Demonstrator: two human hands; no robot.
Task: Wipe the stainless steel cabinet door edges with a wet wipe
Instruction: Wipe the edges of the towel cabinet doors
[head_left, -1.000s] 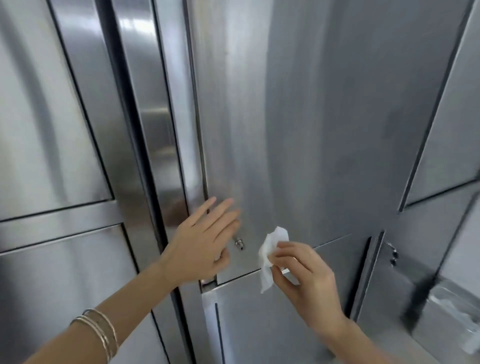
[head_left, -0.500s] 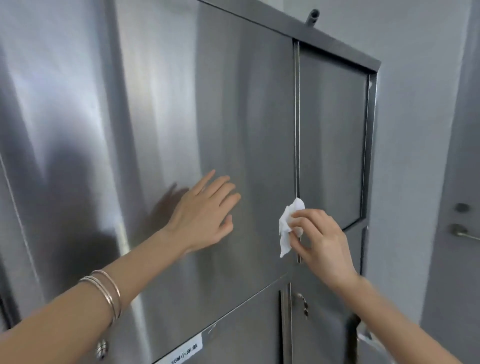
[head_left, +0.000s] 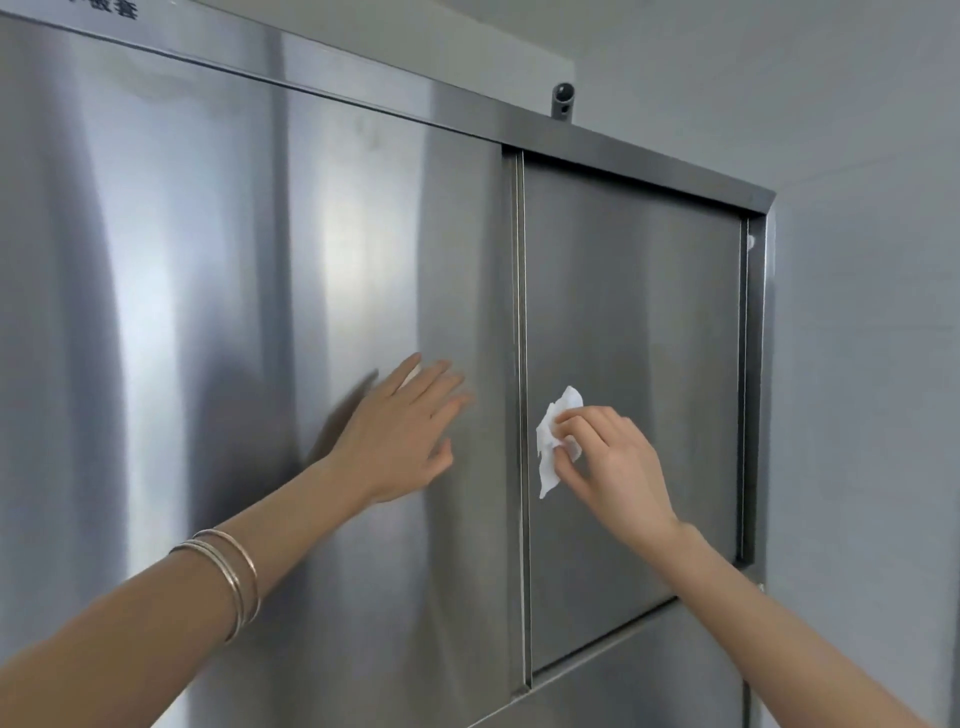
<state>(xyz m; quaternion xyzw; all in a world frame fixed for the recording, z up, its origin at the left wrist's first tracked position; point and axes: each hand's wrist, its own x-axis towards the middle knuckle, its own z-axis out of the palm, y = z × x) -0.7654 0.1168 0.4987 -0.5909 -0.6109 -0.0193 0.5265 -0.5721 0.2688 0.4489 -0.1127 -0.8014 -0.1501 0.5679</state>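
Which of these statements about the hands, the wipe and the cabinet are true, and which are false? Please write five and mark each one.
1. The right hand pinches the wet wipe. True.
2. The left hand grips a second wipe. False: its fingers are straight and it lies flat on the large door.
3. The wet wipe is just right of the vertical seam between the two doors. True.
4. The bracelets are on the right wrist. False: they are on the left forearm.
5. The wet wipe is at the cabinet's top edge. False: it is about halfway down the smaller door.
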